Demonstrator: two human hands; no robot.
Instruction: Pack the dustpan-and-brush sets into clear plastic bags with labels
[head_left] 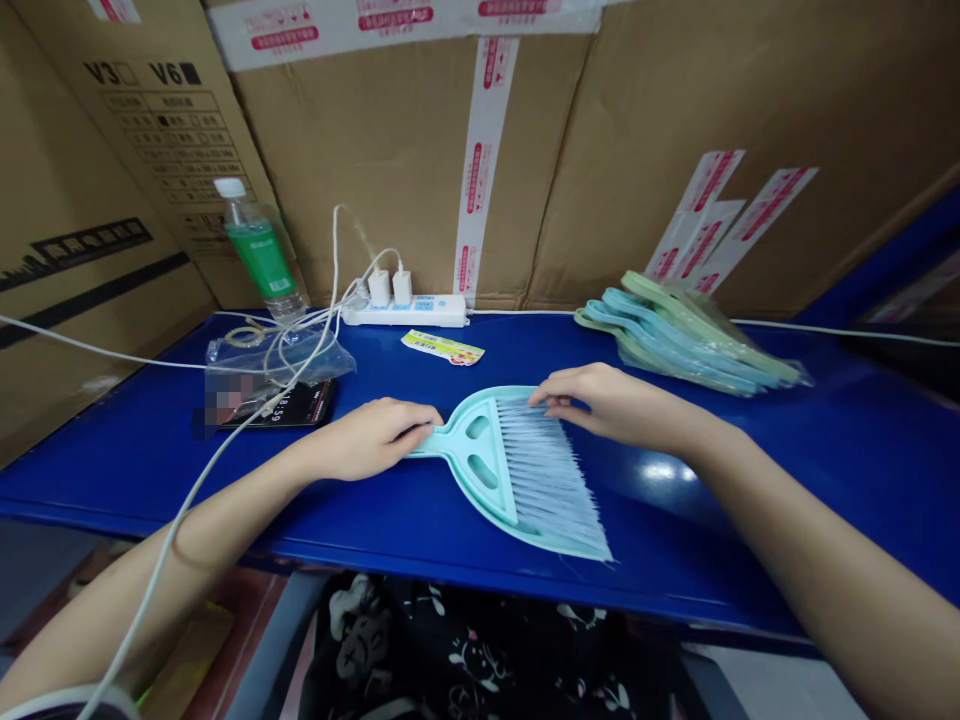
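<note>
Head camera: looks from close above the blue table [675, 540]
Facing: forward, down, toward cardboard [645, 100] (wearer's lap [480, 650] below)

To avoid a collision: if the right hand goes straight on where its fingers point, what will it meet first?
Probably the brush bristles; the right hand seems right at their upper edge, though contact is unclear.
</note>
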